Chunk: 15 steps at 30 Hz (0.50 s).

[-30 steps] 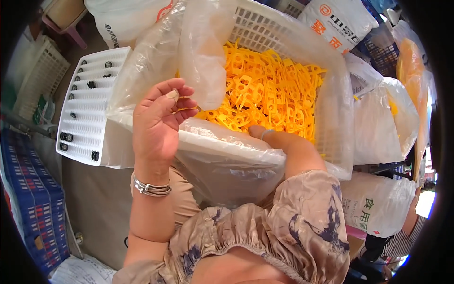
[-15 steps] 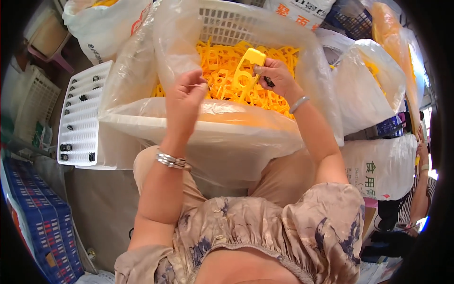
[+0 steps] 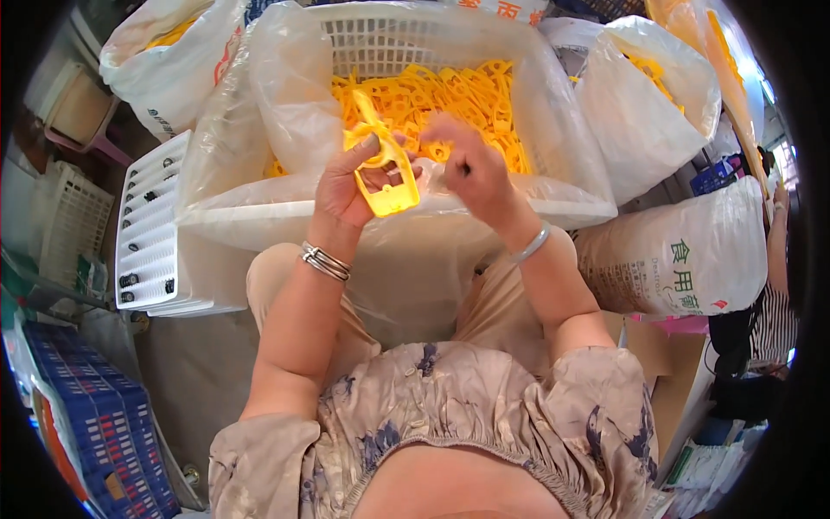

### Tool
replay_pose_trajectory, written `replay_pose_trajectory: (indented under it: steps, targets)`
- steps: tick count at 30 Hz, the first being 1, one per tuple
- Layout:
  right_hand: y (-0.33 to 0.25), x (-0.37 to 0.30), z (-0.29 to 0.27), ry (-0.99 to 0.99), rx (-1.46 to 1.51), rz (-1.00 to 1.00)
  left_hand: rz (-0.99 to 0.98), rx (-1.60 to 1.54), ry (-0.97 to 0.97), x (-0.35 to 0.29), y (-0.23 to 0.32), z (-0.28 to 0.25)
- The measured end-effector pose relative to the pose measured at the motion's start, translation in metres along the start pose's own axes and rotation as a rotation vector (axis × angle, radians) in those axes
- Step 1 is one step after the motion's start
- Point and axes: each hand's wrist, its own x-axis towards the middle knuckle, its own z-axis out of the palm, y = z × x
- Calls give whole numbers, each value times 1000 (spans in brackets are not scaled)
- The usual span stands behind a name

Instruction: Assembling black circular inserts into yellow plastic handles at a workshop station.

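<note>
My left hand (image 3: 339, 189) is closed round a yellow plastic frame-like part (image 3: 394, 201), which has a round opening and a squared end pointing towards me. Just right of it, my right hand (image 3: 486, 186) is curled and somewhat smeared by motion. A small black part (image 3: 466, 168) shows among its bent fingers; its exact kind is too small to tell. Both hands are over the near rim of a white crate (image 3: 389, 41) lined with clear plastic film (image 3: 290, 95). Many similar yellow plastic parts (image 3: 471, 91) lie heaped in the crate.
To the left stands a white ribbed tray (image 3: 154, 229) with several small black parts. White sacks (image 3: 169, 78) with yellow pieces flank the crate, another sack (image 3: 648, 78) at right. A full printed sack (image 3: 674, 246) lies near my right knee. Blue patterned boxes (image 3: 99, 406) stand lower left.
The yellow part has passed from my right hand to my left, nearer to me. My right hand has drawn back from over the heap. The view has shifted somewhat.
</note>
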Motion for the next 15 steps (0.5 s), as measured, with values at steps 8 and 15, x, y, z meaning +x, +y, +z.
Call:
replay_pose_trajectory:
  steps: [8,15]
  targets:
    - [-1,7,15,122,953,830,554,1263,-178,0,-37,13]
    - [9,15,32,245,1008,984,714,1582,-265,2,-29,15]
